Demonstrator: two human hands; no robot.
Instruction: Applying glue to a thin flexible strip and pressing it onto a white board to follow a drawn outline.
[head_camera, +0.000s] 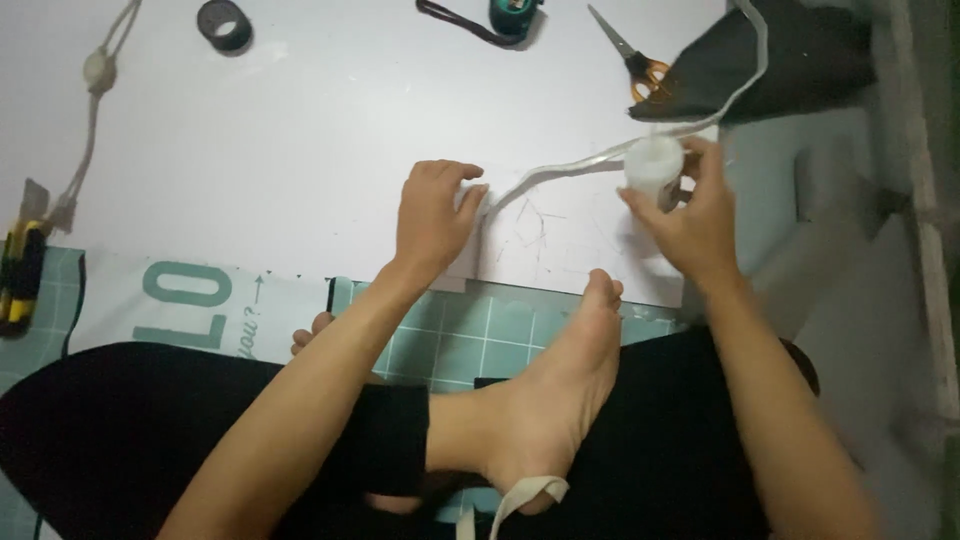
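White tape roll sits gripped in the right hand above the board, while the left hand pinches its strip flat. Slack could twist the strip, likely sticking it to itself.

left hand: palm down, fingers curled, fingertips pressing flat | right hand: raised, fingers and thumb closed in a grip | forearms: both bare, reaching forward, spread apart | legs: crossed, bare foot resting between the forearms, toes pointing forward
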